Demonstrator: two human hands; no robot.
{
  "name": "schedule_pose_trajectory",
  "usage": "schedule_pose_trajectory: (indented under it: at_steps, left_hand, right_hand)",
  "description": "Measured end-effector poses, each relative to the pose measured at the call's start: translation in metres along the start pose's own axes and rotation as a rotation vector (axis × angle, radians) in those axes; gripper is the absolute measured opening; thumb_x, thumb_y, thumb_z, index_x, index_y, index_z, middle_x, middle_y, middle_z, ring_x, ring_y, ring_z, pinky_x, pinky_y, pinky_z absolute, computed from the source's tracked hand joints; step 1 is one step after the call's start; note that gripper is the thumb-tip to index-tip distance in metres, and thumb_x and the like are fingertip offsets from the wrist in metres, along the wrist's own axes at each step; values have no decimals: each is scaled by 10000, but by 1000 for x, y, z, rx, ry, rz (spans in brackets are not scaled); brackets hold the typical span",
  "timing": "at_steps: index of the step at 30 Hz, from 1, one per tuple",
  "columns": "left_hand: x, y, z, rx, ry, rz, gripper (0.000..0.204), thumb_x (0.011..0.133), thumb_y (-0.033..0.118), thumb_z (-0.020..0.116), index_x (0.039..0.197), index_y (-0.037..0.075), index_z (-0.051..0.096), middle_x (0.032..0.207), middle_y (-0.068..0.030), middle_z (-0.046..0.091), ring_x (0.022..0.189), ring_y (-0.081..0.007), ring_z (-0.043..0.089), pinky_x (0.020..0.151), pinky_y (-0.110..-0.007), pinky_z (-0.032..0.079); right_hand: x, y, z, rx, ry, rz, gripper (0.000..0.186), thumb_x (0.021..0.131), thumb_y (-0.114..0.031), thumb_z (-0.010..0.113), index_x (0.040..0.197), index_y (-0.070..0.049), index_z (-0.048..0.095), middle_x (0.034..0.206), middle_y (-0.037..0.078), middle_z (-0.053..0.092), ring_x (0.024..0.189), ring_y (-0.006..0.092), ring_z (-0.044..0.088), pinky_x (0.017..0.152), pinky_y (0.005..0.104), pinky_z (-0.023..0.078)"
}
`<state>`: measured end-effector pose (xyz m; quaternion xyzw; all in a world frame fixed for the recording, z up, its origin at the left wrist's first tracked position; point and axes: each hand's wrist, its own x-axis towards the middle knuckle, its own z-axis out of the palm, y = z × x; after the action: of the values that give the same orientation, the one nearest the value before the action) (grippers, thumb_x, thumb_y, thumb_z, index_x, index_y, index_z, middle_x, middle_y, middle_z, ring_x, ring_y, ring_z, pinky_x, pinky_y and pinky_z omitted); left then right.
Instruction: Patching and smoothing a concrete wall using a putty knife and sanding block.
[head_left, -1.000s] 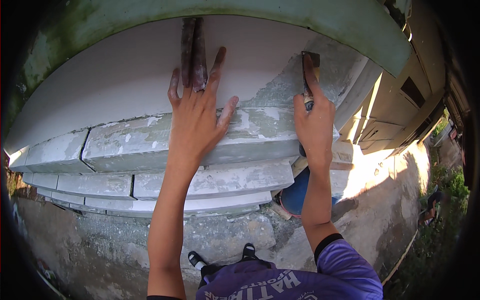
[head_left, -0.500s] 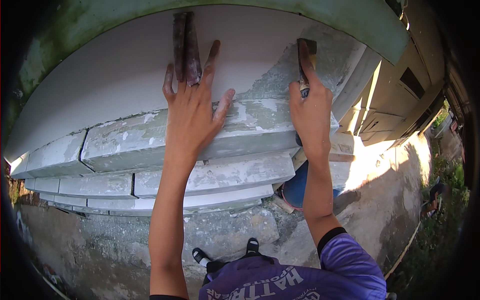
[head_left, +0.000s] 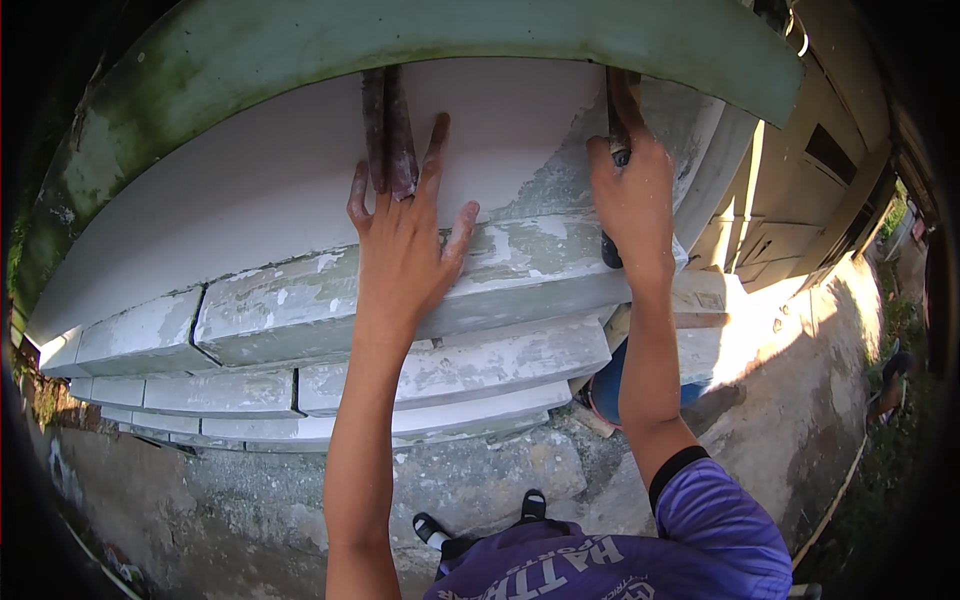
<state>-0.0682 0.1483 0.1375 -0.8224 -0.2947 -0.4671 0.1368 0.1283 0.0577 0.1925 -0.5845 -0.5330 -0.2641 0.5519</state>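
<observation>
My left hand [head_left: 398, 245] is stretched up against the smooth white wall panel [head_left: 290, 160], fingers spread. Two narrow dark brown strips [head_left: 388, 130], smeared white, run upward where its middle and ring fingers are; whether they are worn or held I cannot make out. My right hand [head_left: 634, 200] grips a putty knife [head_left: 611, 250], its dark handle end showing below the palm. The index finger lies along the tool. The blade is mostly hidden by that finger and the overhang. Beside it is a rough grey-green patch [head_left: 563, 165] of the wall.
A green curved overhang [head_left: 400, 40] crosses above. Stepped ledges [head_left: 270, 325] with flaking white coating project below. A blue container [head_left: 607, 385] stands beneath my right forearm. Concrete ground [head_left: 500, 465] lies under my feet; plants and a partly seen person [head_left: 892, 385] are far right.
The view has shifted, so the wall and ledges sit lower and slightly right. My right hand with the putty knife has moved up toward the overhang. The left hand keeps its place on the panel.
</observation>
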Motion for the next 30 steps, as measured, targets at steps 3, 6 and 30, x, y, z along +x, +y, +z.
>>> schedule_pose_trajectory:
  at_steps: [3, 6, 30]
  left_hand:
    - [0, -3, 0, -2, -23, -6, 717, 971, 415, 549, 1589, 175, 276, 1590, -223, 318, 1500, -349, 248, 1198, -474, 63]
    - [1, 1, 1, -13, -11, 4, 711, 957, 389, 567, 1580, 178, 298, 1604, -203, 298, 1489, -331, 272, 1199, -477, 75]
    - [0, 3, 4, 8, 19, 10, 718, 975, 424, 555, 1592, 204, 261, 1555, -209, 386, 1490, -348, 262, 1205, -503, 67]
  right_hand:
    - [-2, 1, 2, -8, 11, 1, 634, 854, -45, 524, 1481, -125, 474, 1265, 266, 620, 1131, 489, 582, 1001, 468, 484]
    - [0, 6, -4, -17, 14, -14, 640, 855, -56, 519, 1486, -149, 470, 1228, 260, 641, 1082, 491, 606, 984, 476, 489]
    - [-30, 4, -11, -207, -134, 112, 689, 899, -69, 535, 1538, -274, 376, 751, 243, 660, 726, 476, 638, 749, 530, 537]
